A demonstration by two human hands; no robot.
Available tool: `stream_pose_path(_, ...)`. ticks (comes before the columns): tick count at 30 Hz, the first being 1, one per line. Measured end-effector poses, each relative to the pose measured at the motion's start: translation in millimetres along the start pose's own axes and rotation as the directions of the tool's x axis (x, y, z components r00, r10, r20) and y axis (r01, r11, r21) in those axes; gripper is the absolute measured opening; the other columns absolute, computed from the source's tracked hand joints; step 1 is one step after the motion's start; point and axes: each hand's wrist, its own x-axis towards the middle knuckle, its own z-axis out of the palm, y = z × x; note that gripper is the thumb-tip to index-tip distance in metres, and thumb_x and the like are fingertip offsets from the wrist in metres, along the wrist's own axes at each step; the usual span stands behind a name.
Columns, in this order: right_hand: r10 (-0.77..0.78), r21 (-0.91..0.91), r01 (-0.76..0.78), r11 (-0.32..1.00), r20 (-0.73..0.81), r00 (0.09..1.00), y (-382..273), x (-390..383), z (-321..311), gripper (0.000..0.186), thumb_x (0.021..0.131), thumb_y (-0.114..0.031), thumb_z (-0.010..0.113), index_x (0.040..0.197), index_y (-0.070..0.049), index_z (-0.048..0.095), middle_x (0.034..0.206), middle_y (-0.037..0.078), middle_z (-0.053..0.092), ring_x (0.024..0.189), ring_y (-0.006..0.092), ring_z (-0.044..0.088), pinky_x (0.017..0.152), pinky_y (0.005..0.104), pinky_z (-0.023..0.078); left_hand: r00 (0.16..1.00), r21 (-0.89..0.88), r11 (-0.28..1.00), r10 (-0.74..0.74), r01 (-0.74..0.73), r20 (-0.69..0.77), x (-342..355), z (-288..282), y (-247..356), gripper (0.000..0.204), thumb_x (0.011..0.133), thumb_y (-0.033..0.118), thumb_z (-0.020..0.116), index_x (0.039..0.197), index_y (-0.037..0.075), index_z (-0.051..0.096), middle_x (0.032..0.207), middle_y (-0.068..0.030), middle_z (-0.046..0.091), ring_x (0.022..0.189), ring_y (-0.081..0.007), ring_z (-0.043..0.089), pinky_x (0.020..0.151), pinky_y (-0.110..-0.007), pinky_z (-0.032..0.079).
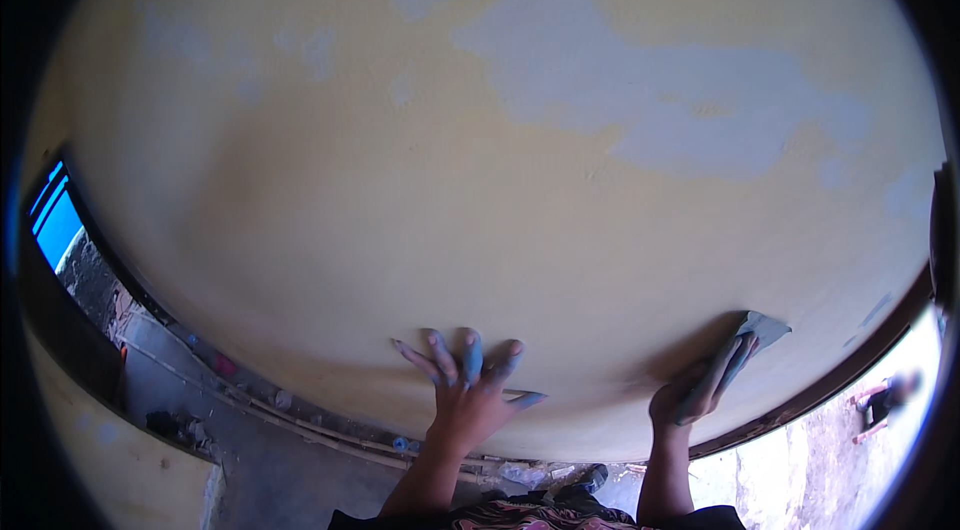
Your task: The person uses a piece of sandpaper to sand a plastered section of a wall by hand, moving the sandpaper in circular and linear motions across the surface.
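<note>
A pale yellow wall [400,210] fills most of the view, with smooth whitish-grey patches [570,60] across its upper part. My left hand [468,400] rests against the low middle of the wall, fingers spread and tips smeared blue-grey. To the right, my right hand [700,392] is closed on a grey-green sheet that looks like sandpaper [768,329]. One corner of the sheet sticks out past the fingertips, at the wall surface. The palm and part of the fingers hide the rest of it.
Below the wall runs a grey floor [290,490] with scattered debris. At left, a window frame [55,300] opens onto something bright blue, above a yellowish wall section [110,430]. Another person [885,400] appears in the bright area at the far right.
</note>
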Motion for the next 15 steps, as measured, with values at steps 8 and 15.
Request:
stream_pose_path(8,0.011,0.083,-0.010,0.997,-0.010,1.000,-7,22,-6,0.039,0.089,-0.017,0.032,0.117,0.010,0.035,0.124,0.025,0.034,0.118,0.0418,0.028,0.096,0.0490,0.024,1.000,0.029,1.000,0.011,-0.011,0.013,-2,3,6,0.084,0.051,0.064,0.065,0.106,0.006,0.037,0.133,-0.0257,-0.012,0.115,-0.0552,-0.016,0.080,-0.074,-0.004)
stream_pose_path(15,0.143,0.381,-0.150,0.912,0.046,0.989,-9,37,-12,0.033,0.088,-0.022,0.036,0.108,0.000,0.049,0.122,0.018,0.040,0.117,0.0406,0.030,0.095,0.0481,0.023,0.996,-0.055,0.995,-0.083,0.081,-0.040,-6,9,7,0.103,0.051,0.068,0.061,0.132,0.029,0.010,0.137,-0.0150,-0.013,0.120,-0.0485,-0.013,0.082,-0.072,-0.006)
